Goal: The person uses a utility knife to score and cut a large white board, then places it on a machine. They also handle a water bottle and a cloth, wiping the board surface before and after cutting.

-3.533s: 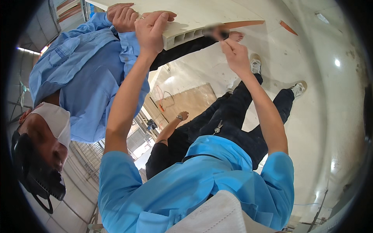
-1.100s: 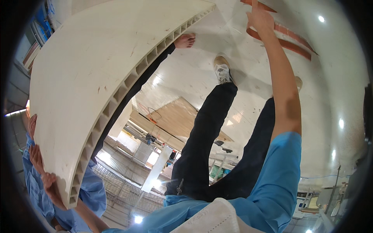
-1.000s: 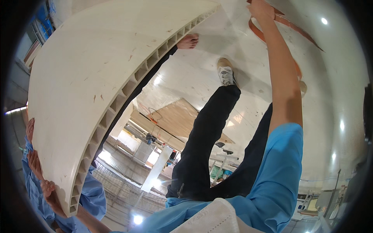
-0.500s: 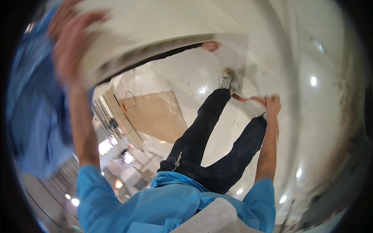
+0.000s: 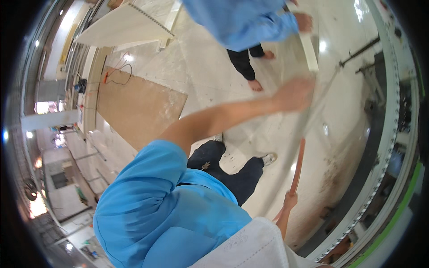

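Observation:
My right hand (image 5: pixel 290 200) is closed around one end of a long, flat orange-red stick (image 5: pixel 298 165), which points away from me. Smeared by motion, my left hand (image 5: pixel 295 94) reaches across to the right at the end of my outstretched arm. It is nearest to the upper end of a blurred pale edge that runs down toward my right side. Its fingers cannot be made out. Just beyond it lies the end of a narrow white board (image 5: pixel 308 52), beside a co-worker's hand (image 5: pixel 304 22).
A co-worker in a blue shirt (image 5: pixel 237 22) stands barefoot ahead. Far left are a brown board (image 5: pixel 138 105) on the floor, an orange cable (image 5: pixel 117 71) and a tilted white panel (image 5: pixel 120 29). A long metal frame (image 5: pixel 393 120) curves along the right.
My left hand has swung from the far left over to the right. The view has turned, and the large pale panel ahead has left its place. My right hand still holds the stick.

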Available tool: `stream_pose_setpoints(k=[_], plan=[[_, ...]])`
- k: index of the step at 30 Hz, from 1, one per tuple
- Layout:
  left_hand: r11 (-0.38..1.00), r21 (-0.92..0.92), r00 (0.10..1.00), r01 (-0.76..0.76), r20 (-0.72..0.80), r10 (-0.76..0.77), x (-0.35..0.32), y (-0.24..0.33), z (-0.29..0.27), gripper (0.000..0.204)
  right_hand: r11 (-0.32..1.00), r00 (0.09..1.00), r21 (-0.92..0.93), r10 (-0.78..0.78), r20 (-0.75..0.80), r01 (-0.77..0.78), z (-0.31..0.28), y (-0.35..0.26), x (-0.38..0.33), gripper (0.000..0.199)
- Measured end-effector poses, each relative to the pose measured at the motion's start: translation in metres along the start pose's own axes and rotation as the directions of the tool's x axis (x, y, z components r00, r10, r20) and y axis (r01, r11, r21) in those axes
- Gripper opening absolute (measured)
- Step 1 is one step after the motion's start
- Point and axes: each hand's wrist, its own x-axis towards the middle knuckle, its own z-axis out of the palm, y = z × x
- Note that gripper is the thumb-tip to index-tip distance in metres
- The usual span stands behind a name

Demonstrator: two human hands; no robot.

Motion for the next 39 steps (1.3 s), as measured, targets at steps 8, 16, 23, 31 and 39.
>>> stream_pose_setpoints(k=[8, 16, 23, 31, 39], plan=[[0.791, -0.227, 0.773, 0.568, 0.479, -0.417, -0.388, -0.057, -0.139, 0.025, 0.895, 0.958, -0.37, -0.285, -0.041, 0.25, 0.039, -0.111, -0.044, 0.023], [0.394, 0.153, 0.331, 0.906, 0.323, -0.887, -0.547, -0.181, -0.291, 0.038, 0.206, 0.167, 0.04, -0.878, 0.449, 0.978, 0.265, -0.582, -0.203, 0.046], [0.236, -0.411, 0.376, 0.881, 0.301, -0.876, -0.505, -0.289, -0.348, 0.034, 0.264, 0.219, 0.61, -0.964, 0.149, 0.747, 0.193, -0.779, -0.319, 0.057], [-0.244, -0.156, -0.148, 0.957, 0.464, -0.873, -0.529, -0.374, -0.406, 0.046, 0.944, 0.545, 0.011, 0.18, 0.819, -0.329, 0.207, -0.57, -0.206, 0.092], [-0.218, -0.065, -0.144, 0.974, 0.565, -0.812, -0.526, -0.446, -0.409, 0.045, 0.81, 0.648, 0.363, 0.028, 0.761, -0.461, 0.239, -0.525, -0.311, 0.077]])
